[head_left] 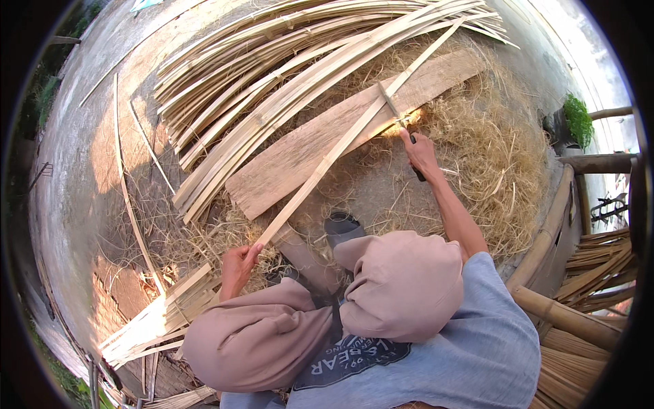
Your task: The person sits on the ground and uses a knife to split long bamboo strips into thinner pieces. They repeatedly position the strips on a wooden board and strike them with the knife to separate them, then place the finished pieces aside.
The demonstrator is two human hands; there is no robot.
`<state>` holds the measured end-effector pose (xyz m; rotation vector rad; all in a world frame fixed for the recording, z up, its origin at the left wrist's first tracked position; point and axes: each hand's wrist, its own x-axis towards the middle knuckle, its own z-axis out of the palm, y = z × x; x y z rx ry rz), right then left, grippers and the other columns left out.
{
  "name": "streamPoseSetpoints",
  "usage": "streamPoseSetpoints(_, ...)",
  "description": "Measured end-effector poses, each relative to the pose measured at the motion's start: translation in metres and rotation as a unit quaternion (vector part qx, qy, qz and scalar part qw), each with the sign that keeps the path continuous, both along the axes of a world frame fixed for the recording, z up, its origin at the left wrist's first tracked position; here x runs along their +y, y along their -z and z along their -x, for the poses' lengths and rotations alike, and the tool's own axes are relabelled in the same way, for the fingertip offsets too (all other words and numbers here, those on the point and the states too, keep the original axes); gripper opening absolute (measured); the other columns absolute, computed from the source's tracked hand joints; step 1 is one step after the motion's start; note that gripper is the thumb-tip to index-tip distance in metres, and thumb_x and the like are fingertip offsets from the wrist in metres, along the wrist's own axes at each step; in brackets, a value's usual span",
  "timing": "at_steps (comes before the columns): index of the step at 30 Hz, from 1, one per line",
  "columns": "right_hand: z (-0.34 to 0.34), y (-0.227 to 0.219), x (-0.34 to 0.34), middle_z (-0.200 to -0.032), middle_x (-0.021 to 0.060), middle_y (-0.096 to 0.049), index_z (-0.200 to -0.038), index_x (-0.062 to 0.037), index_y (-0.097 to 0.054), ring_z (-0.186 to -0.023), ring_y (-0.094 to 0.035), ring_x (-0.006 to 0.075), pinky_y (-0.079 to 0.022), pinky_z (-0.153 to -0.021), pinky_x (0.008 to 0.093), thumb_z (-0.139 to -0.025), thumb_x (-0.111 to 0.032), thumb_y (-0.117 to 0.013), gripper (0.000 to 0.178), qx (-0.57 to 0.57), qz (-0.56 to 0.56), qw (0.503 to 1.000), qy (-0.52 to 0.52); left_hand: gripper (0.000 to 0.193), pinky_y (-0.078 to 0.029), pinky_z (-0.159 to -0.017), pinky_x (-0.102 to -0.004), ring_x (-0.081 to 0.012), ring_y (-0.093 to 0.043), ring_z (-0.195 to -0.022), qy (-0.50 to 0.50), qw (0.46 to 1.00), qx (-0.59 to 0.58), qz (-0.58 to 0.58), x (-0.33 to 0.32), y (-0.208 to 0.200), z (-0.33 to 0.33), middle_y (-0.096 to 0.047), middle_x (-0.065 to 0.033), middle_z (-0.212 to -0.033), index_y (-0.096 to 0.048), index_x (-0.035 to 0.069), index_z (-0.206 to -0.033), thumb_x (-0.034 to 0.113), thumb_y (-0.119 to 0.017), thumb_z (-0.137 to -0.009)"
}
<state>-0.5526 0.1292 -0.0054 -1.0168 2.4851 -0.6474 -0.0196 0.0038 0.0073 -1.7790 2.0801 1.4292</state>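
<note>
A long pale bamboo strip (325,161) slants from my left knee up to the far right, crossing a wide wooden board (272,178). My left hand (238,267) is closed around its near end. My right hand (420,154) grips the dark handle of a knife, and the knife's blade (389,100) lies across the strip over the board. Whether the edge is cutting into the strip cannot be made out. The strip's far end reaches the stacked strips behind the board.
Large bundles of bamboo strips (272,75) lie beyond the board. Curly shavings (487,150) heap up on the right, and more strips (160,313) are piled at the lower left. A bamboo pole frame (565,319) stands at right, with further strips behind it.
</note>
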Motion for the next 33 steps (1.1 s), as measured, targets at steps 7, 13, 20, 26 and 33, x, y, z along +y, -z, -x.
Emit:
streamPoseSetpoints(7, -0.069, 0.007, 0.0, -0.075, 0.0248, -0.067, -0.079, 0.0013, -0.062, -0.073, -0.066, 0.0443, -0.049, -0.069, 0.0528, -0.101, -0.063, -0.054, 0.068, 0.006, -0.003, 0.99, -0.139, 0.056, -0.036, -0.051, -0.0294, -0.009, -0.05, -0.054, -0.016, 0.997, 0.018, -0.072, 0.005, -0.018, 0.016, -0.058, 0.0005, -0.059, -0.069, 0.004, -0.074, 0.056, -0.072, -0.096)
streamPoseSetpoints(13, 0.03, -0.002, 0.002, -0.061, 0.0189, -0.056, -0.078, -0.0018, -0.054, -0.06, -0.059, 0.0352, -0.045, -0.061, 0.0502, -0.101, -0.066, -0.054, 0.068, -0.003, -0.013, 1.0, -0.008, 0.051, -0.034, -0.052, -0.0286, -0.0065, -0.045, -0.055, 0.006, 0.996, 0.025, -0.085, -0.003, -0.022, -0.034, -0.056, 0.0022, -0.059, -0.067, 0.005, -0.071, 0.048, -0.074, -0.096)
streamPoseSetpoints(20, 0.022, 0.021, 0.013, -0.064, 0.0197, -0.06, -0.077, -0.0012, -0.059, -0.067, -0.066, 0.0367, -0.05, -0.066, 0.0495, -0.101, -0.064, -0.052, 0.068, 0.012, -0.003, 1.0, 0.001, 0.047, -0.03, -0.05, -0.0298, -0.0061, -0.041, -0.056, -0.044, 0.993, -0.026, -0.109, 0.01, -0.03, -0.085, -0.053, 0.0053, -0.061, -0.068, 0.004, -0.074, 0.044, -0.074, -0.097)
streamPoseSetpoints(26, -0.025, 0.011, -0.004, -0.069, 0.021, -0.064, -0.078, -0.0018, -0.06, -0.069, -0.067, 0.0392, -0.052, -0.067, 0.0502, -0.101, -0.065, -0.053, 0.068, 0.069, -0.011, 0.978, -0.195, 0.042, -0.028, -0.051, -0.0294, -0.0054, -0.04, -0.056, -0.064, 0.994, 0.02, -0.088, 0.018, -0.04, -0.089, -0.052, 0.0056, -0.061, -0.069, 0.004, -0.078, 0.041, -0.072, -0.099)
streamPoseSetpoints(33, 0.068, 0.018, 0.014, -0.056, 0.0065, -0.057, -0.07, -0.0047, -0.058, -0.049, -0.062, 0.0166, -0.05, -0.048, 0.0346, -0.101, -0.062, -0.058, 0.065, -0.025, 0.064, 0.992, 0.104, 0.044, -0.036, -0.054, -0.0322, -0.0141, -0.05, -0.054, 0.005, 0.996, -0.025, -0.089, 0.015, -0.049, -0.059, -0.058, -0.003, -0.06, -0.071, 0.004, -0.083, 0.042, -0.063, -0.104)
